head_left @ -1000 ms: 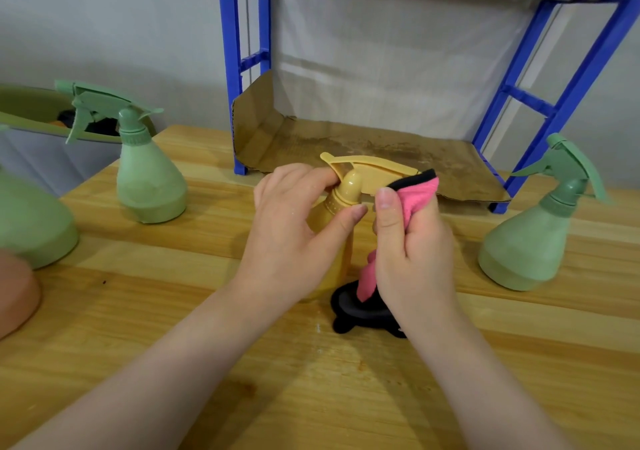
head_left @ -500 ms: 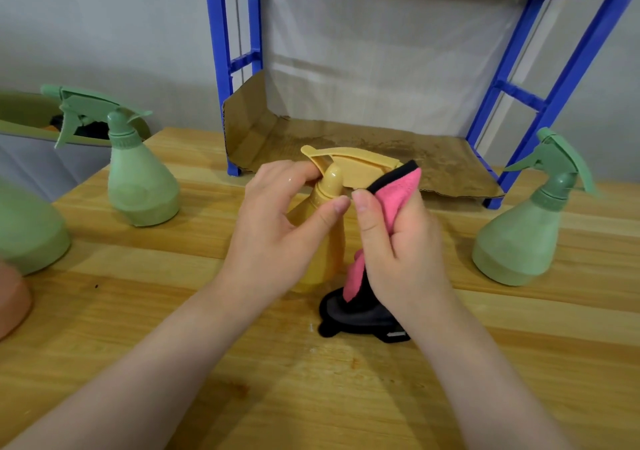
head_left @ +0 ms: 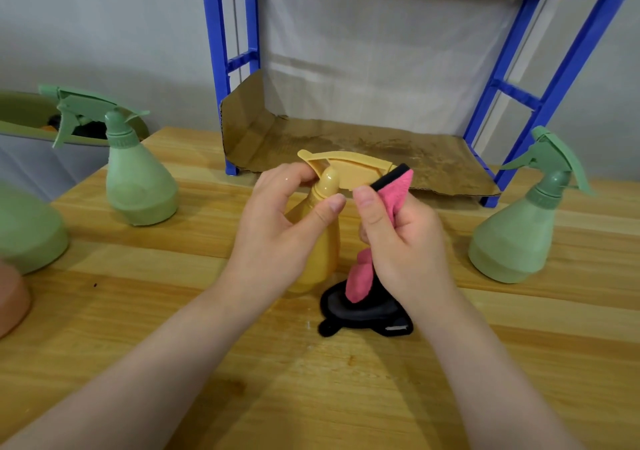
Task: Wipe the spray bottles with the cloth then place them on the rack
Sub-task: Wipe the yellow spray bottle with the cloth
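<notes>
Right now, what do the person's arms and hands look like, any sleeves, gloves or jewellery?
Both forearms are bare as far as the frame shows: no sleeves in view. The left hand and right hand wear no gloves, and no rings, watch or bracelet show. Fingernails are short and unpainted.

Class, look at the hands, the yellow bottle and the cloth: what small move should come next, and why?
Probably draw the pink and black cloth along the trigger head of the yellow plastic spray bottle. The right hand pinches the cloth against the nozzle end, while the left hand grips the bottle's neck, steadying it on the wooden table.
</notes>
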